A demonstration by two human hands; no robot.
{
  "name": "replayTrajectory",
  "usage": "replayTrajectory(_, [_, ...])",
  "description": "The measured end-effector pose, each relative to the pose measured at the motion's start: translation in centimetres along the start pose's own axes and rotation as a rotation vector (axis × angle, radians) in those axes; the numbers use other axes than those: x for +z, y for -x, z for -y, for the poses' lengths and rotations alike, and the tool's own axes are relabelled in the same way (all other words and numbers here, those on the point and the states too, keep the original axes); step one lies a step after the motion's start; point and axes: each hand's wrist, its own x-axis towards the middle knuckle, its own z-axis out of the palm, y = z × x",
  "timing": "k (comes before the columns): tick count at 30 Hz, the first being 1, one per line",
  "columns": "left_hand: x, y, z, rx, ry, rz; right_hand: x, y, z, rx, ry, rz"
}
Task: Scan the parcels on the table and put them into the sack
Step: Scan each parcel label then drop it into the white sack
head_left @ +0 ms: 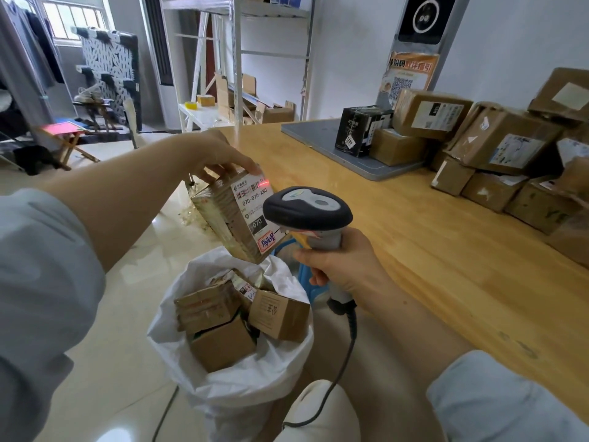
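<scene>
Where the lower centre of the frame meets the floor, a white sack (229,387) stands open with several brown cardboard boxes (223,342) lying inside it. Just right of the sack's mouth, the right hand (341,266) is curled round the handle of a grey and black barcode scanner (307,210), whose coiled cable (345,355) drops toward the bottom edge. The scanner's head sits at mid-frame, over the lower right of a taped brown parcel (223,218); whether the two touch I cannot tell. That parcel hangs tilted above the sack, pinched at its top end by the fingers and thumb of the left hand (220,157), which reaches in from the left. Its white label (251,199) faces up, and a red spot of light (267,181) lies on the barcode near the top. Right of both hands runs the wooden table (414,244). Farther along it, in the upper right, a black box (361,129) and a small brown box (395,146) stand on a grey pad (306,132), beside a loose stack of more parcels (497,145) against the white wall. A metal shelf rack (239,59) stands at the upper centre.
</scene>
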Motion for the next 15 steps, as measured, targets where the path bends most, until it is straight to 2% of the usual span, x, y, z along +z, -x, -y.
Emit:
replayTrajectory(8, [1.6, -1.4, 4.0, -0.083, 0.044, 0.015, 1.1, -1.4, -2.8, 0.098, -0.039, 0.05])
replayTrajectory(12, [3.8, -2.2, 7.7, -0.146, 0.095, 0.012, 2.4, -2.7, -7.2, 0.329, -0.05, 0.012])
replayTrajectory(15, [6.1, -3.1, 10.5, -0.185, 0.137, 0.011, 3.2, -3.4, -10.1, 0.569, -0.162, 0.04])
